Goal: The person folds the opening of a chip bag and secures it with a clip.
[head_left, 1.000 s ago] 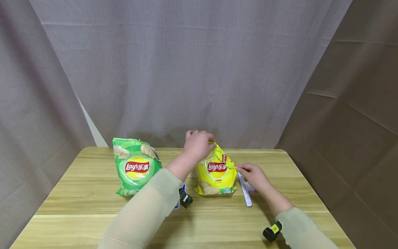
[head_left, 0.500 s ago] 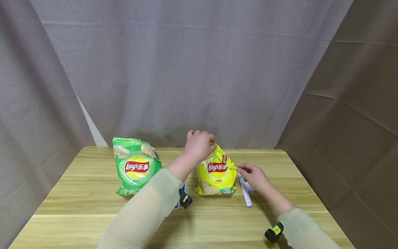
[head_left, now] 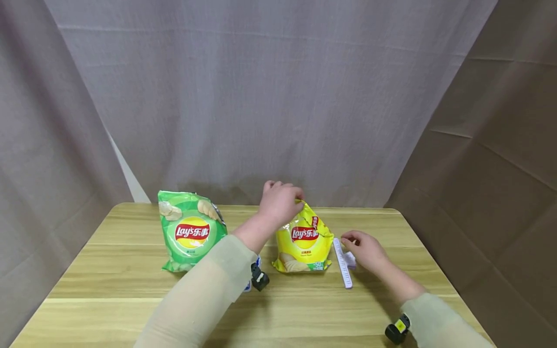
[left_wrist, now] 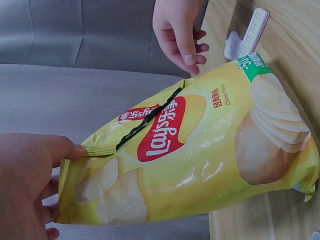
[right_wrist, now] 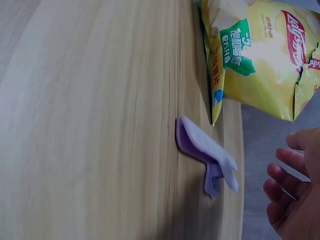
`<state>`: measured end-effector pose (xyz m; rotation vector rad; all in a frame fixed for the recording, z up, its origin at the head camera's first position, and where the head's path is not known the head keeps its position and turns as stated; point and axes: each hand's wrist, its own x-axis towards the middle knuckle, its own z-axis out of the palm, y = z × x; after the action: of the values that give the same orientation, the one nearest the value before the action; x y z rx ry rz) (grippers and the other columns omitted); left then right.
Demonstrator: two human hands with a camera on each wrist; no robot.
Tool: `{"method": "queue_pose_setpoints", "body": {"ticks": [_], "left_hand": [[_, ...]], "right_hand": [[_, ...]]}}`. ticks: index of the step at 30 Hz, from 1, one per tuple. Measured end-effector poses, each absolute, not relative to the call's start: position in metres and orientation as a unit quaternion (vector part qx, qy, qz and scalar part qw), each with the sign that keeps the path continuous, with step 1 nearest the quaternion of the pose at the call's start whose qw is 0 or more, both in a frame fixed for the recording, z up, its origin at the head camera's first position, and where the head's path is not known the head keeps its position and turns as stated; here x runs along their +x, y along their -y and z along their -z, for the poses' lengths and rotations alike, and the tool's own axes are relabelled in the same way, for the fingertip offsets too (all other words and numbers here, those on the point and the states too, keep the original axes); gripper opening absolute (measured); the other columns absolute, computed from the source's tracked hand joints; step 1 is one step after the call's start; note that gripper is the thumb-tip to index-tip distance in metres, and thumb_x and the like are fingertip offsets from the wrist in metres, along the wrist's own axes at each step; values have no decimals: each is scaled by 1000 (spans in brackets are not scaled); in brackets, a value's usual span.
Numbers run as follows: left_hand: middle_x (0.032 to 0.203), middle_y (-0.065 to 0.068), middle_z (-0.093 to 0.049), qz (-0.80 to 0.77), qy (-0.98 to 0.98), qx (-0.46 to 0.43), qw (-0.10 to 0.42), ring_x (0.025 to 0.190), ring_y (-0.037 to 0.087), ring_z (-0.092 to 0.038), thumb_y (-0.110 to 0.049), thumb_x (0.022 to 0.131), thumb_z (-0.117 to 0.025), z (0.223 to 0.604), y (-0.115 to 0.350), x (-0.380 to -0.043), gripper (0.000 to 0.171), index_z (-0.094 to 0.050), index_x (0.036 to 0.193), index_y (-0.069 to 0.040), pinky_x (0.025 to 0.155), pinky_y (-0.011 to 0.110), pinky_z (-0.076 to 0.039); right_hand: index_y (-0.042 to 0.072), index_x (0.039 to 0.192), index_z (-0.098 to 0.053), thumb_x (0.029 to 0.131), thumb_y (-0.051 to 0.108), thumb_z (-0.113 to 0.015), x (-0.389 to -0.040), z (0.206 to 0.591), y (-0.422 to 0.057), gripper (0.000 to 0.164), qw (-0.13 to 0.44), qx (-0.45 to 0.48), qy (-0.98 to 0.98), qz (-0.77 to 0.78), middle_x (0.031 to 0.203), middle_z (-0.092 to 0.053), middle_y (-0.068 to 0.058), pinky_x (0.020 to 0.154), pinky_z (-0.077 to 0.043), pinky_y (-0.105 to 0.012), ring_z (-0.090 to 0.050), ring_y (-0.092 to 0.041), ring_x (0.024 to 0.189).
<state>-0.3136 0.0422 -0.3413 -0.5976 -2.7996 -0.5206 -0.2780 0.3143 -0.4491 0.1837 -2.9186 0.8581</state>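
A yellow bag of potato chips (head_left: 300, 253) stands on the wooden table, its top corner folded down across the front. My left hand (head_left: 280, 203) pinches the upper edge of the bag; in the left wrist view the thumb (left_wrist: 67, 149) presses on the folded strip. To the right of the bag, my right hand (head_left: 365, 250) hovers with loosely bent fingers, apart from the bag and holding nothing. Below it lies a pale purple bag clip (head_left: 342, 265), seen from the side in the right wrist view, where the clip (right_wrist: 207, 150) rests on the table.
A green bag of potato chips (head_left: 189, 241) stands at the left, partly behind my left sleeve. A blue-and-white object (head_left: 248, 287) is mostly hidden by the left forearm. Grey curtains (head_left: 278, 96) hang behind the wooden table (head_left: 109, 275).
My right hand has let go of the folded corner of the yellow bag and moved a little to the right, over the clip. My left hand keeps its pinch in nearly the same place.
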Motion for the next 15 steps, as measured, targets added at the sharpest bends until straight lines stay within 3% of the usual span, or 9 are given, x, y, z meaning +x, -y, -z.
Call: {"method": "queue_pose_setpoints", "body": {"ticks": [8, 15], "left_hand": [[108, -12, -69, 176, 956, -205, 112, 106, 15, -55, -35, 95, -66, 341, -44, -313, 15, -72, 106, -28, 114, 48, -19], [109, -11, -69, 171, 957, -205, 114, 106, 16, -55, -35, 95, -66, 340, -45, -313, 14, -73, 106, -28, 114, 49, -20]], "right_hand": [[5, 109, -70, 97, 20, -61, -273, 447, -324, 21, 39, 61, 970, -233, 97, -67, -5, 70, -46, -35, -55, -19, 81], [7, 106, -68, 96, 22, -61, -272, 451, -329, 20, -9, 50, 977, -209, 92, -63, -3, 68, -46, -37, -55, -18, 79]]}}
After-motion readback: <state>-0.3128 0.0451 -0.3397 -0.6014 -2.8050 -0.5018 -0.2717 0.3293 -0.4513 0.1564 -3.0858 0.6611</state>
